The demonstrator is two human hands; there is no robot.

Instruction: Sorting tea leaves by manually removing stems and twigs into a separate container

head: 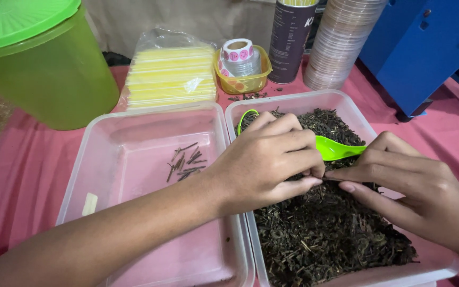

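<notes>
Yellow straw packet (171, 77) behind trays (both hands' (264, 159) (399, 183) grip pinched on tea (325, 228)).

Pink-clothed table (22, 175), blue cabinet (426, 48), beige wall (208, 18) behind.

Just one head-worn cam here, tilted down and forward from pretty close over the pink table (22, 175), both hands filling the lower frame; no second view.

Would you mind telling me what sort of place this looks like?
Probably a small drinks stall's prep table: a tray of dried tea leaves, a stack of plastic cup lids and a pack of yellow straws.
</notes>
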